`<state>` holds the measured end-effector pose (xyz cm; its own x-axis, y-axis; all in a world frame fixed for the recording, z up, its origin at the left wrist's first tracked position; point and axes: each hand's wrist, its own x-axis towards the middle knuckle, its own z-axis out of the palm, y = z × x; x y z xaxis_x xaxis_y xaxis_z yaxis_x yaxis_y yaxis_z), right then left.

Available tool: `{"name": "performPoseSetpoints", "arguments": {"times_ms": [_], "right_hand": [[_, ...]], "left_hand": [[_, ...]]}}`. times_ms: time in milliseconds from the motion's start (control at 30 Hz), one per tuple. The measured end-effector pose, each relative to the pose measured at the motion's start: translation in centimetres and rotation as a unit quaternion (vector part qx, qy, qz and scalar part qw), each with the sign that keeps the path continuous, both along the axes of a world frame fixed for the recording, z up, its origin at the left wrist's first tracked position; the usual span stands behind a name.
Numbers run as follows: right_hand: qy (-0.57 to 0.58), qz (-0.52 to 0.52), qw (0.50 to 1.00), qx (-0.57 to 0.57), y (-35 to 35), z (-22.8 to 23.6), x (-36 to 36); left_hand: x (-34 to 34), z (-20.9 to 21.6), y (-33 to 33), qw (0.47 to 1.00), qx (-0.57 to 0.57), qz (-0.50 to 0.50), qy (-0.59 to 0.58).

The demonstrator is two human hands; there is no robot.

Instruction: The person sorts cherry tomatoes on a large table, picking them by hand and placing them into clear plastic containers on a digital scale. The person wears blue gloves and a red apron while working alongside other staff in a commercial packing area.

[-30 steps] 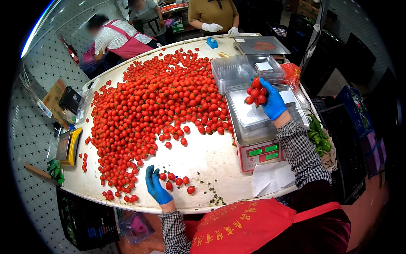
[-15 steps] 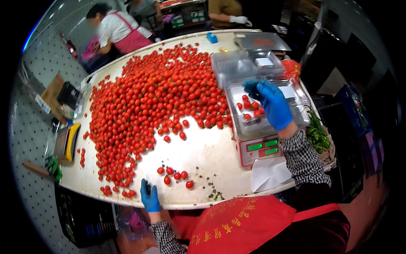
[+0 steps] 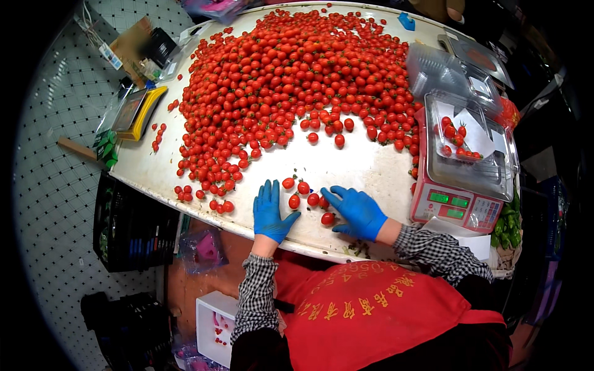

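Observation:
A few loose cherry tomatoes (image 3: 294, 201) lie on the white table between my two blue-gloved hands. My left hand (image 3: 272, 213) rests flat just left of them, fingers stretched out and thumb apart. From the right, my right hand (image 3: 359, 213) reaches in with its fingers spread, its fingertips close beside a single cherry tomato (image 3: 328, 218); whether they touch it I cannot tell. Neither hand holds anything. Beyond them spreads a big heap of cherry tomatoes (image 3: 291, 80). To the right, a clear plastic container (image 3: 467, 170) with several tomatoes sits on a red and white digital scale (image 3: 458, 207).
Stacked clear containers (image 3: 430, 71) stand behind the scale, near a second scale (image 3: 476, 55). A yellow-edged device (image 3: 145, 114) sits at the table's left edge. Green peppers (image 3: 508, 226) lie right of the scale. On the floor is a white box (image 3: 207, 328).
My right hand has come from above the container on the scale down to the loose tomatoes. My left hand has moved beside them. The view has tilted lower.

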<state>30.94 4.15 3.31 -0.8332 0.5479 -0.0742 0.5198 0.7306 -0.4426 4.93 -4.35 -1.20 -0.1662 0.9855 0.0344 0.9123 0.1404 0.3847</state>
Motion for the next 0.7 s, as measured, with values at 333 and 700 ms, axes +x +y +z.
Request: {"name": "performPoseSetpoints", "arguments": {"times_ms": [333, 700], "right_hand": [[0.117, -0.151, 0.964, -0.184, 4.9, -3.9, -8.4], [0.284, -0.157, 0.893, -0.313, 5.9, -3.6, -7.8]], "left_hand": [[4.0, -4.1, 7.4, 0.848, 0.177, 0.127, -0.484], [6.7, -1.3, 9.7, 0.408, 0.205, 0.183, -0.871]]}}
